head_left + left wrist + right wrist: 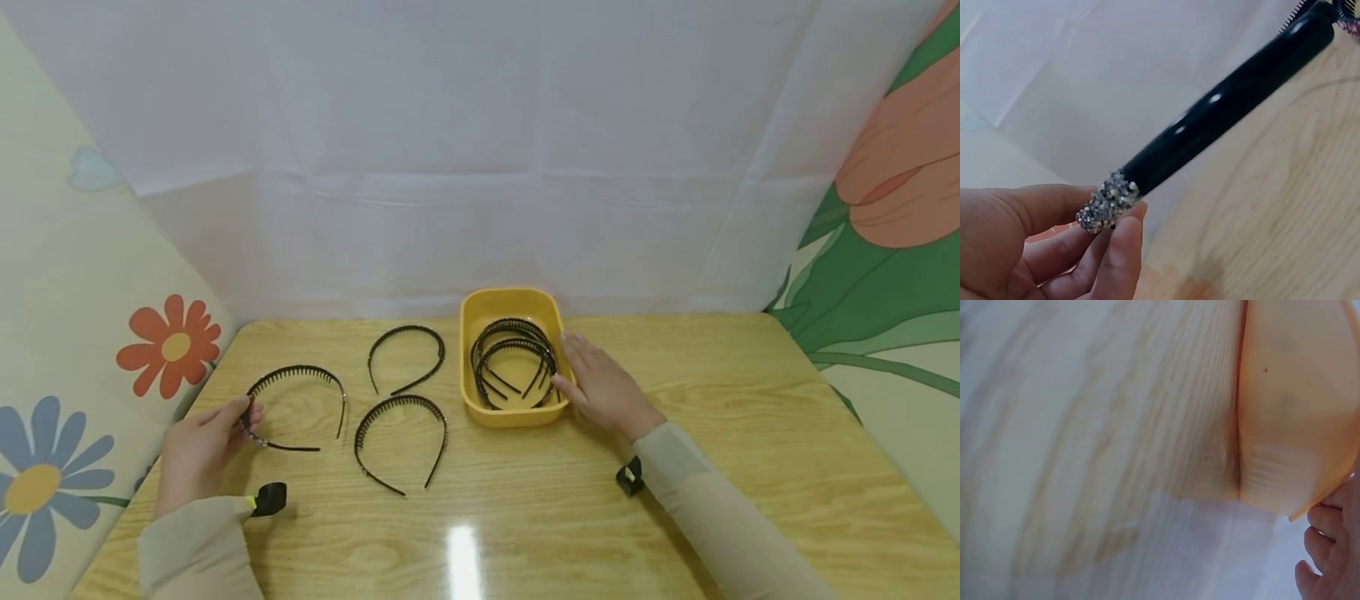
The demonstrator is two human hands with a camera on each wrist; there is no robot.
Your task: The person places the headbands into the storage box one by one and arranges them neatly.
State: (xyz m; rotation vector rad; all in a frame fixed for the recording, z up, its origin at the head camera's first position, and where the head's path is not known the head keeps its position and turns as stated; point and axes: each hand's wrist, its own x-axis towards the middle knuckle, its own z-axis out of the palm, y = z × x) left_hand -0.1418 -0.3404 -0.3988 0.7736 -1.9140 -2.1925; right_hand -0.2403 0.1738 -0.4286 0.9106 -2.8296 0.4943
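My left hand (202, 446) pinches a black toothed headband (296, 369) at its left side, thumb and fingers around it. Silver sparkly stones (1110, 201) show at the pinched part in the left wrist view. Two more headbands lie on the table between this hand and the bin: one at the back (405, 328), one in front (401, 400). Several black headbands (517, 343) rest inside the yellow plastic bin (510, 418). With fairly straight fingers, my right hand (603, 387) touches the bin's right rim; its fingertips show beside the bin wall (1297, 425) in the right wrist view.
The wooden table (712, 400) carries everything. A white cloth (450, 150) hangs behind it. Flower-patterned panels flank the table at left (60, 333) and right (900, 275). The bin stands near the back edge. A black strap piece (630, 477) hangs under the right cuff.
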